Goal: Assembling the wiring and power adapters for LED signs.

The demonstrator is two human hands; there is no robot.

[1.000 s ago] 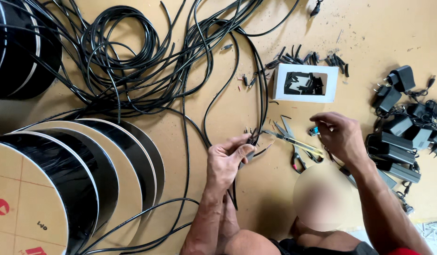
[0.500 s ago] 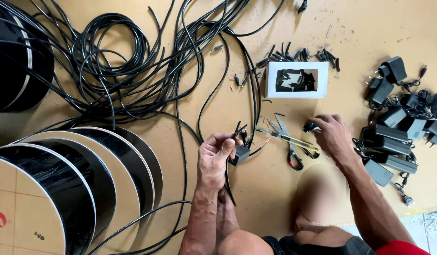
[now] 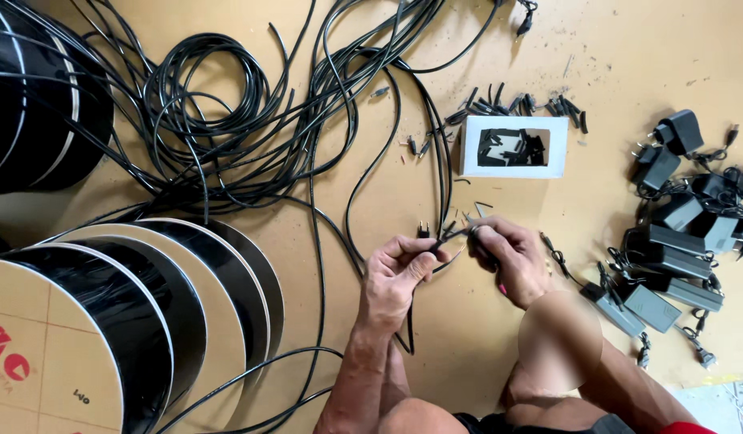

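My left hand point(image 3: 397, 277) pinches a thin black cable point(image 3: 419, 241) near its end, with the cable running down under my wrist. My right hand point(image 3: 508, 259) is closed around a small tool, touching the cable end right beside my left fingers. A small black plug point(image 3: 423, 231) lies just above my left hand. Both hands meet over the tan board floor point(image 3: 468, 345), close to my knees.
A white box point(image 3: 513, 147) of small black parts sits above my hands, loose black pieces around it. Black power adapters point(image 3: 677, 241) are piled at the right. Tangled black cable point(image 3: 219, 120) fills the upper left. Large cable spools point(image 3: 106, 321) stand at the left.
My right hand has left the spot near the scissors and adapters and come left to meet my left hand at the cable end. The scissors are now hidden.
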